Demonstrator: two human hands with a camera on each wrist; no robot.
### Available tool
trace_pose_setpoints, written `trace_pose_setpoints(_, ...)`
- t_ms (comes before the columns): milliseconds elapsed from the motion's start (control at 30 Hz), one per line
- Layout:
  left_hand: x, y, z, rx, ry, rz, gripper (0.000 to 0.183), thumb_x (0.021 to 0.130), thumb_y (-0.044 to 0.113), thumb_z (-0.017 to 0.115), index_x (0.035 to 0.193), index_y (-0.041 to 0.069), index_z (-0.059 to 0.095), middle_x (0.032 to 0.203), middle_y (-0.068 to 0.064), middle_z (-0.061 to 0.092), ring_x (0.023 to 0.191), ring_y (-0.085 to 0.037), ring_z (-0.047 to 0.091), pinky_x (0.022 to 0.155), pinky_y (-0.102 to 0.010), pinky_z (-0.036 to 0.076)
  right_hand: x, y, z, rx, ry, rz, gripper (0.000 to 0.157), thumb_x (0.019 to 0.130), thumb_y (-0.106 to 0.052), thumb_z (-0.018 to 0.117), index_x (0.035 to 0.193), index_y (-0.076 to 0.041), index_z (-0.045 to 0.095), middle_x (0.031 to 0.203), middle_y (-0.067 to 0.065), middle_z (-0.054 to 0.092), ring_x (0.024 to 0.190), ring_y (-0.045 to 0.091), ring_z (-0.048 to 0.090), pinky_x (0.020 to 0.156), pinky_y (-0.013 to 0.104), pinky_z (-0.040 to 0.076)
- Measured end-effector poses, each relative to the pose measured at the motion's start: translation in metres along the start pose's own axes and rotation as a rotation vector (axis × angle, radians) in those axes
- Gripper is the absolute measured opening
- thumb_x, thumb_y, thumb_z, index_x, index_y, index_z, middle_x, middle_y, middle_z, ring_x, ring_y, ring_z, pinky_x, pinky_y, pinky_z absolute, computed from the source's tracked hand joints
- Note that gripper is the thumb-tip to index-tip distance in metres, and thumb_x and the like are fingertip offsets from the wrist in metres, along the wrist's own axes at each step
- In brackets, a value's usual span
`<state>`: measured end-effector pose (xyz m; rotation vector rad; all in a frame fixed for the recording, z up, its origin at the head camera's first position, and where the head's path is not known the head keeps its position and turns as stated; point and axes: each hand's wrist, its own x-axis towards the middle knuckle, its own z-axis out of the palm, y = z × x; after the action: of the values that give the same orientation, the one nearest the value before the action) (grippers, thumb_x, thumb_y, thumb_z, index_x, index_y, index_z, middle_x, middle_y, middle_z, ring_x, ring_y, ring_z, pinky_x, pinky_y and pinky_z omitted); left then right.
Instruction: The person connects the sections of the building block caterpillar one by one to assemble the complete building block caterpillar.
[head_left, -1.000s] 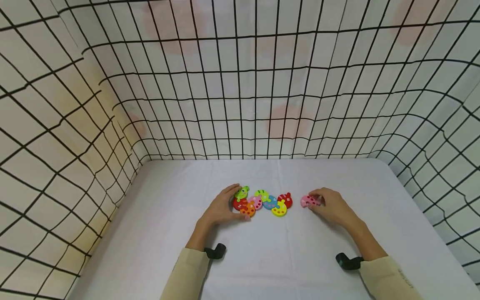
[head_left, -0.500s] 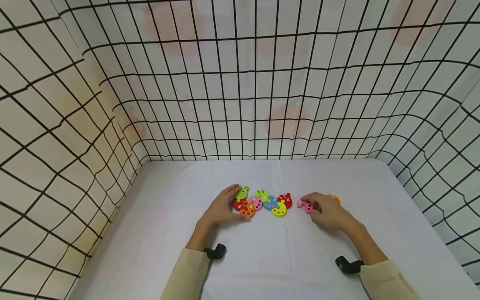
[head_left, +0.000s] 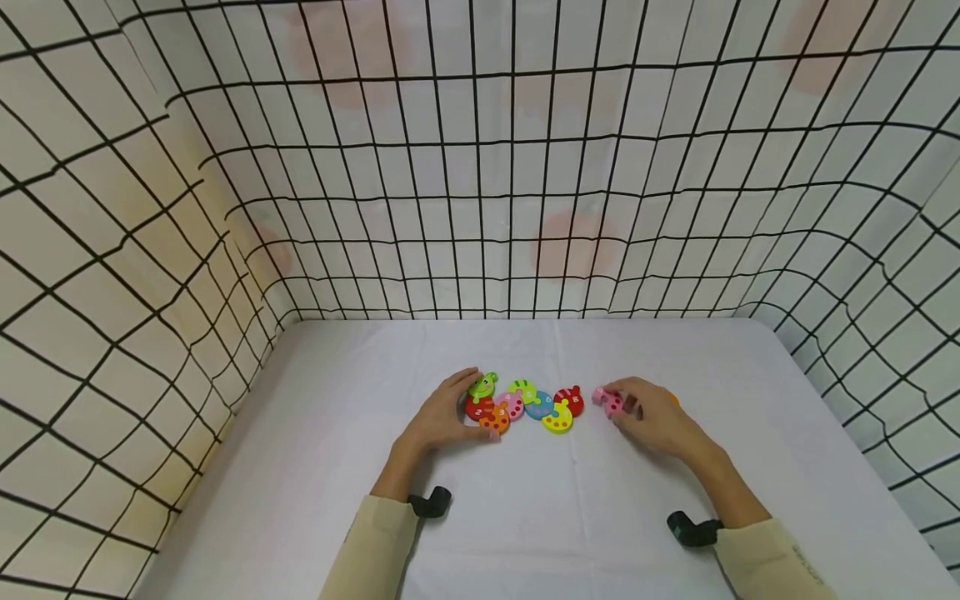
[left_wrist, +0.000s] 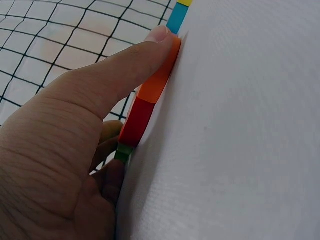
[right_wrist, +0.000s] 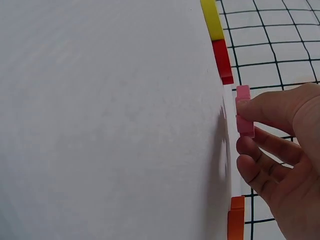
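Observation:
Several numbered wooden pieces are joined on the white table into a caterpillar puzzle (head_left: pixel 540 405), a smiling green head (head_left: pixel 483 387) at its left end. My left hand (head_left: pixel 442 415) holds that end, fingers by the head and thumb along the orange piece (left_wrist: pixel 159 80). The red piece (left_wrist: pixel 136 122) sits between them. At the chain's other end lies a red piece with the number 8 (head_left: pixel 570 402). Just right of it my right hand (head_left: pixel 656 417) pinches a pink puzzle piece with dark dots (head_left: pixel 612 402), held a little over the table, as its edge (right_wrist: pixel 244 125) shows in the right wrist view.
Another orange piece (right_wrist: pixel 236 222) lies on the table beyond the right hand, mostly hidden behind it in the head view. A black wire grid (head_left: pixel 510 196) rises along the back and both sides of the white tabletop (head_left: pixel 517 517).
The right hand has moved slightly left toward the chain and turned the pink piece, its knob now pointing left. An orange piece has come into sight behind that hand. The left hand stays put.

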<state>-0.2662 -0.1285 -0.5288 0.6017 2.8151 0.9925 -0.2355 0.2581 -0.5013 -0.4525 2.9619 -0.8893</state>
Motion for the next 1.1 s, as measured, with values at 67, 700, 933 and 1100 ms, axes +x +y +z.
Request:
trace_pose_setpoints(67, 0.000, 0.000, 0.000, -0.003, -0.003, -0.004, 0.109, 0.070, 0.061, 0.088, 0.159, 0.019, 0.041, 0.167, 0.003, 0.035, 0.156, -0.025, 0.031, 0.123, -0.054, 0.032, 0.002, -0.002, 0.000, 0.003, 0.012, 0.007, 0.045, 0.092, -0.014, 0.075, 0.136, -0.012, 0.064, 0.102, 0.004, 0.065, 0.091, 0.019, 0.057, 0.074, 0.027, 0.054)
trace_pose_setpoints(700, 0.000, -0.002, -0.001, -0.005, -0.005, -0.005, 0.110, 0.070, 0.062, 0.087, 0.160, 0.021, 0.039, 0.167, 0.003, 0.034, 0.156, -0.026, 0.031, 0.123, -0.054, 0.033, 0.031, -0.012, 0.009, 0.079, 0.027, -0.036, 0.042, 0.094, -0.011, 0.072, 0.135, -0.011, 0.065, 0.112, 0.009, 0.067, 0.090, 0.021, 0.058, 0.075, 0.026, 0.053)
trace_pose_setpoints(933, -0.001, -0.001, -0.001, -0.012, -0.007, -0.013, 0.110, 0.069, 0.062, 0.088, 0.160, 0.022, 0.039, 0.167, 0.004, 0.033, 0.156, -0.025, 0.031, 0.123, -0.054, 0.033, 0.040, -0.012, 0.015, 0.078, -0.002, -0.048, 0.042, 0.097, -0.011, 0.069, 0.138, -0.012, 0.063, 0.124, 0.009, 0.067, 0.095, 0.021, 0.058, 0.076, 0.026, 0.053)
trace_pose_setpoints(1100, -0.001, -0.001, 0.000, -0.021, -0.009, -0.021, 0.110, 0.069, 0.063, 0.087, 0.160, 0.022, 0.039, 0.167, 0.006, 0.033, 0.155, -0.024, 0.031, 0.122, -0.055, 0.034, 0.042, -0.015, 0.016, 0.082, -0.034, -0.047, 0.042, 0.098, -0.011, 0.067, 0.140, -0.012, 0.063, 0.127, 0.011, 0.066, 0.097, 0.022, 0.057, 0.077, 0.027, 0.054)
